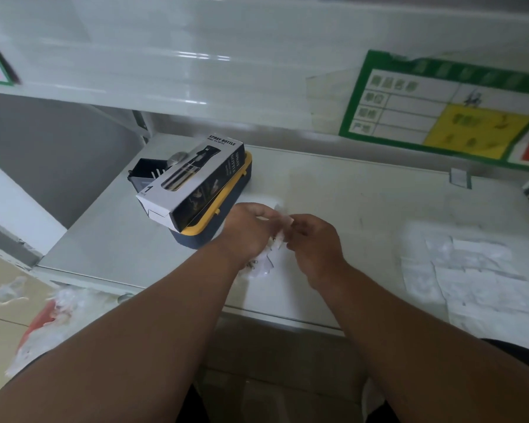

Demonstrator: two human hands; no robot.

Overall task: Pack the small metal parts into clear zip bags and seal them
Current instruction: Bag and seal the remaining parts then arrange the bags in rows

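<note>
My left hand (248,230) and my right hand (313,239) meet over the middle of the white table (348,193). Both pinch a small clear zip bag (280,232) held between them, with small metal parts showing inside it. Under my left wrist lies more clear plastic with a few small metal parts (252,264) on the table. A heap of clear zip bags (471,270) lies to the right on the table. The view is blurred, so the bag's seal cannot be made out.
A spray bottle box (196,175) rests on a blue box with a yellow lid (217,221) just left of my hands. Behind it sits a black holder (145,172). A green-framed label (440,105) hangs on the back panel. Crumpled plastic (52,315) lies on the floor at left.
</note>
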